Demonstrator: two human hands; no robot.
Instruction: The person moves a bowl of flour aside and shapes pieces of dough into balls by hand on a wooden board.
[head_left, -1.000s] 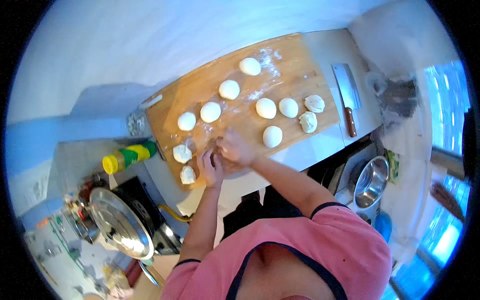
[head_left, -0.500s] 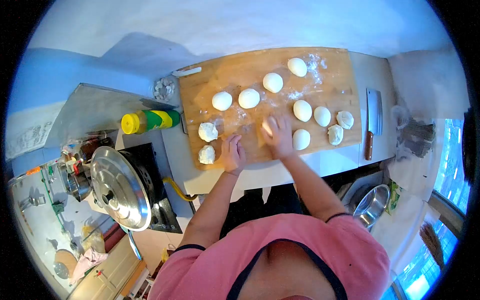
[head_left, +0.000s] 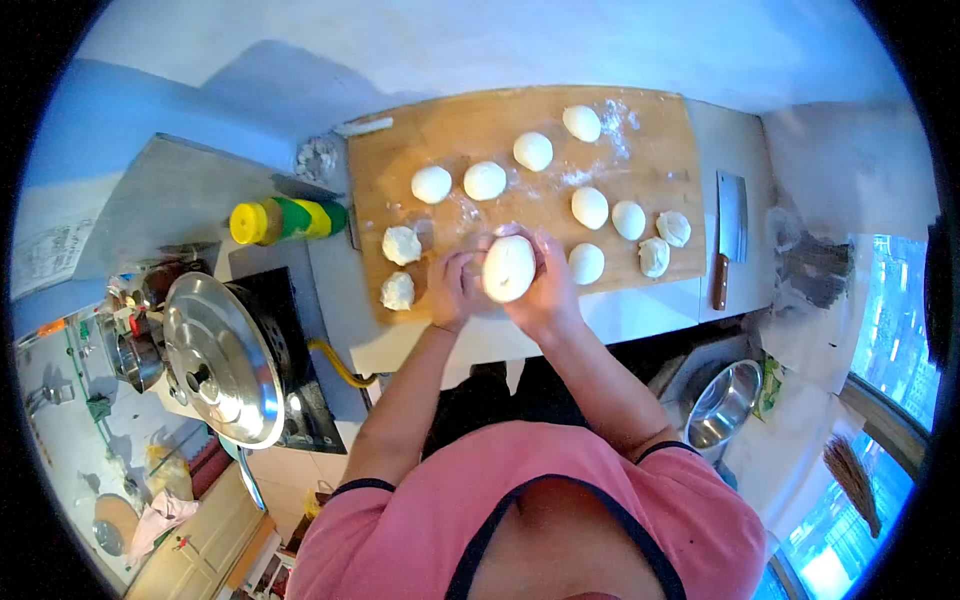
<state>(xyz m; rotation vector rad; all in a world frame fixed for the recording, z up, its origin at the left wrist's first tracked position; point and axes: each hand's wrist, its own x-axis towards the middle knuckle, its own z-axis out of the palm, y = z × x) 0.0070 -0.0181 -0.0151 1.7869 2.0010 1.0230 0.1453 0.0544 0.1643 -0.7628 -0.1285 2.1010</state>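
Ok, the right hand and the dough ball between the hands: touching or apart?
Touching. The head view shows the right hand cupped along the side of the dough ball, with no gap between them.

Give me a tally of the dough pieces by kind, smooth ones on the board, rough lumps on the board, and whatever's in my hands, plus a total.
Smooth balls on the board: 7
Rough lumps on the board: 4
Dough ball between the left hand and right hand: 1
Total: 12
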